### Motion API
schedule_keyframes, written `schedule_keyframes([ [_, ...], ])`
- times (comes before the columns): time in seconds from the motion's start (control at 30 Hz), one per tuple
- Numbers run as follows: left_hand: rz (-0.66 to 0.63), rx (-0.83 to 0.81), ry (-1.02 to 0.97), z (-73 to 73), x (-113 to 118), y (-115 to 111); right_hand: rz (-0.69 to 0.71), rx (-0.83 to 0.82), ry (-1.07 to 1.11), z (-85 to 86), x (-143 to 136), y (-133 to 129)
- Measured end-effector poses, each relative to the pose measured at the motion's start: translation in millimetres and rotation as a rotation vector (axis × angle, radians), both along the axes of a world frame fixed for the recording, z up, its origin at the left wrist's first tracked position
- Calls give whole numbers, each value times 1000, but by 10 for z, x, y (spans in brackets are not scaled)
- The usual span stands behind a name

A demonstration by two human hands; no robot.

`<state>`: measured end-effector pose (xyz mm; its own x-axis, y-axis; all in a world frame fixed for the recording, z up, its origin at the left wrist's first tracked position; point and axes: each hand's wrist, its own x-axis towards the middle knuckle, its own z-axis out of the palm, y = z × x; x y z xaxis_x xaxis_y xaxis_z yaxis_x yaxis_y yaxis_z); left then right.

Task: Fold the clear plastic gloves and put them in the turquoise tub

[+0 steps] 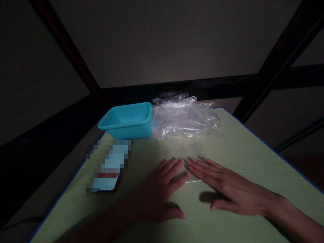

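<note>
A clear plastic bag (181, 146) lies spread on the table in front of me, its near edge showing as a bright line between my hands. My left hand (163, 189) rests over its left part, palm down, fingers stretched out. Over the right part lies my right hand (224, 184), also flat, with its thumb held apart. The fingertips of both hands nearly meet, and neither hand grips anything. Just beyond, a heap of crumpled clear plastic bags (186, 118) covers the table's far end.
A turquoise plastic basin (129, 130) stands at the far left, touching the heap. Nearer on the left lies a flat, phone-like object (110, 182), mostly blurred out by pixelation. The pale green table (243, 148) has a blue edge, and a wall rises behind it.
</note>
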<state>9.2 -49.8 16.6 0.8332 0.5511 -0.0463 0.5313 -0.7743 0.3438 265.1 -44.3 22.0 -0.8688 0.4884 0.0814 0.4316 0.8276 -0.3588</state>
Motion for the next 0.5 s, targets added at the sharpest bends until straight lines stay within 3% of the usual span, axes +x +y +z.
schedule_keyframes([
  [0.5,-67,-12,-18,-38,-106,-24,25,-85,32,31,35,-70],
])
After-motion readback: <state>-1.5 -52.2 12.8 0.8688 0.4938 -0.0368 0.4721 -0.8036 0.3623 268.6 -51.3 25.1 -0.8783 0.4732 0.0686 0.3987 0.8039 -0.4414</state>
